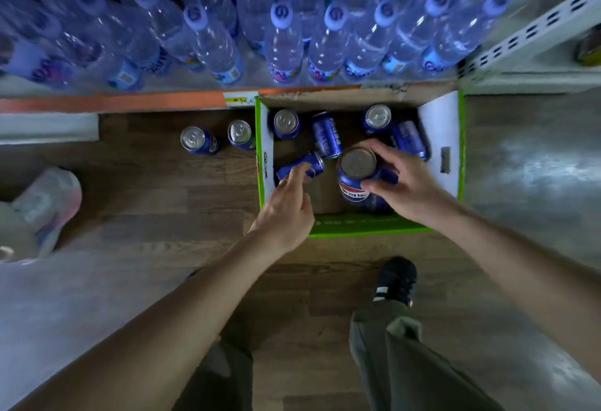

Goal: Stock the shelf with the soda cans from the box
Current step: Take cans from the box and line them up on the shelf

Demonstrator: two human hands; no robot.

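Observation:
An open cardboard box [439, 124] with green outer walls stands on the floor below the shelf and holds several blue soda cans. My right hand [403, 182] grips an upright blue can [356, 179] above the box floor, fingers curled round its top and side. My left hand [286, 212] reaches over the box's left wall, its fingers extended and touching a blue can lying on its side [309, 163]. Other cans in the box stand upright [286, 122] or lie flat [327, 134]. Two blue cans [198, 140] [240, 134] stand on the wooden floor left of the box.
The shelf [113, 101] above has an orange front edge and is packed with rows of clear water bottles [283, 42]. A white perforated upright [536, 29] is at right. A plastic bag [48, 202] lies at left. My shoe [395, 280] stands behind the box.

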